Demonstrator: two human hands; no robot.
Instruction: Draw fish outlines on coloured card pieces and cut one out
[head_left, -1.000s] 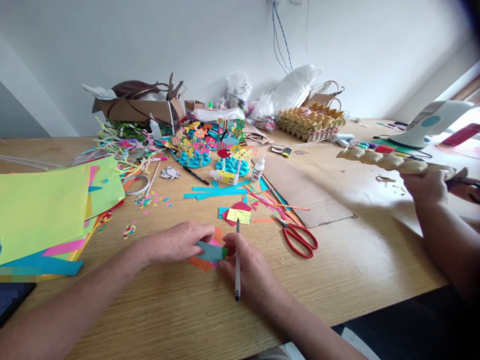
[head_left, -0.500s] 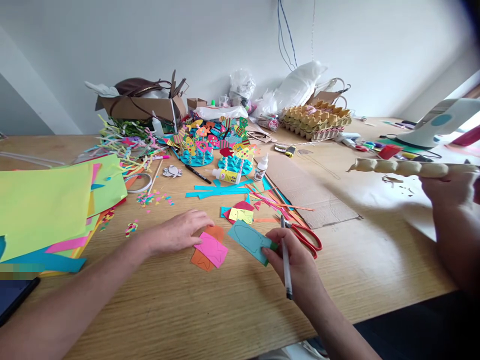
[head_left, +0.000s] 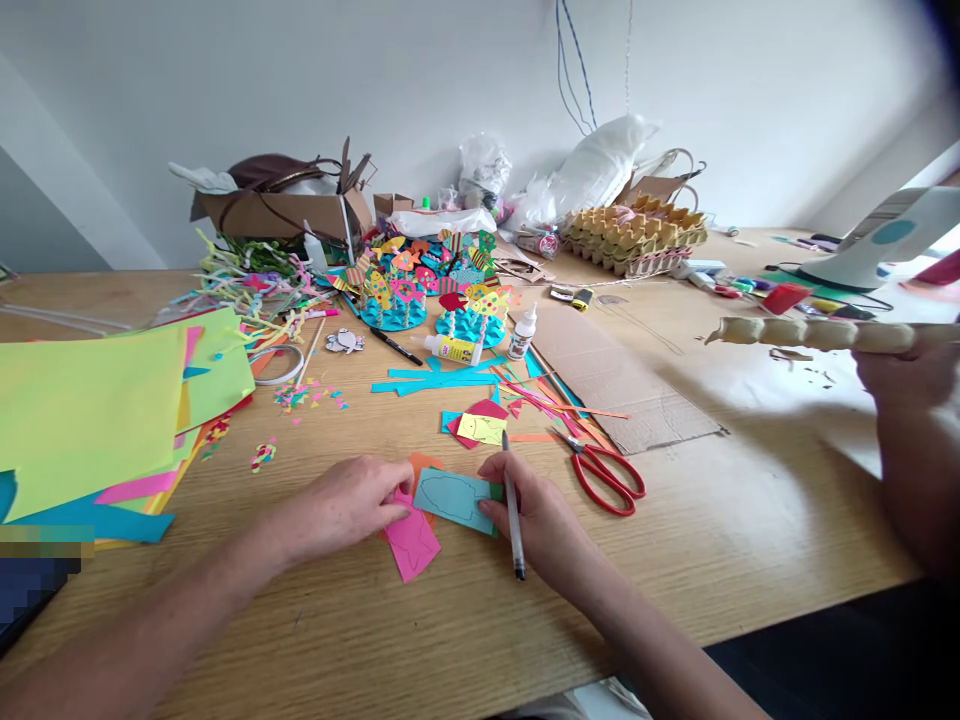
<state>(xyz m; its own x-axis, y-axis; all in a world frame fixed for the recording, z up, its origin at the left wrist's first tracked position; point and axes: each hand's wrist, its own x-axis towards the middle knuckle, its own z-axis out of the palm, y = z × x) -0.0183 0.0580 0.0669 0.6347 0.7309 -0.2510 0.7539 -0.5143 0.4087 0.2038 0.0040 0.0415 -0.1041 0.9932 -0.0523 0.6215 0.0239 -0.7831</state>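
Note:
My left hand (head_left: 367,502) pinches the upper edge of a pink paper piece (head_left: 412,545) with an outline drawn on it. Between thumb and fingers of my right hand (head_left: 525,500) is a light blue paper piece (head_left: 454,498) bearing a drawn fish-like outline. A pen (head_left: 514,520) is tucked in the same hand, and a bit of green paper shows behind the blue. Partly covered by the pink and blue pieces lies an orange paper piece (head_left: 424,463). Just beyond are a yellow paper piece (head_left: 484,430) with a drawing and a red one (head_left: 489,408). Red-handled scissors (head_left: 606,478) lie to the right.
Coloured paper sheets (head_left: 82,400) are stacked at left. Paper fish models (head_left: 397,310), glue bottles (head_left: 523,335) and blue strips (head_left: 435,378) stand or lie farther back. A cardboard sheet (head_left: 622,390) lies right of centre. At far right, another person's hand (head_left: 911,370) holds an egg-carton strip (head_left: 810,333).
My right hand has moved left with the blue paper and pen, bringing the blue over the orange piece. My left hand has gripped the pink paper and turned it, pulling it slightly nearer.

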